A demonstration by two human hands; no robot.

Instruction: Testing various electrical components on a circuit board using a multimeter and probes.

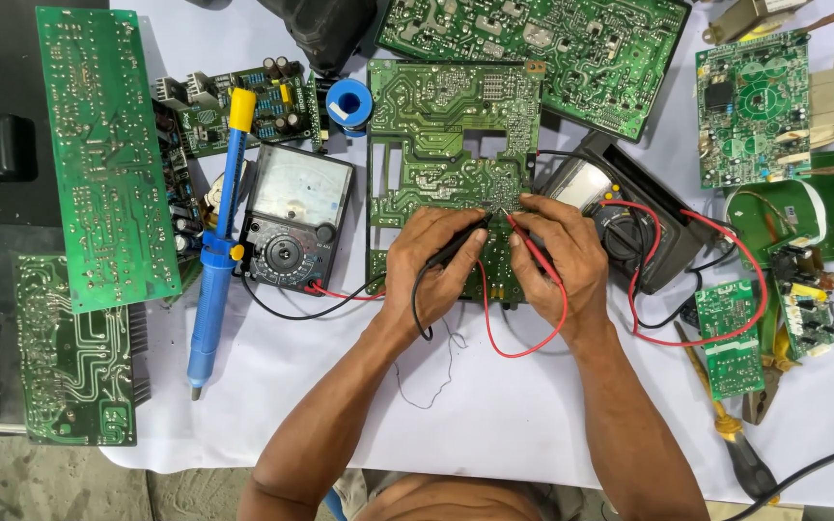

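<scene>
The left hand [433,262] is gripping a black probe [458,244], fingers closed around it, and the right hand [559,256] is pinching a red probe [531,249] the same way; both tips are pressing close together on the solder side of a green circuit board [451,125] that is lying in the middle of the white-covered desk [494,415]. A red lead [523,342] is looping below the right wrist. A dark digital meter [620,222] is sitting just right of the board, an analog meter [291,217] just left of it, with a blue desoldering pump [216,246] lying beside that. More green boards are lying around the edges.
</scene>
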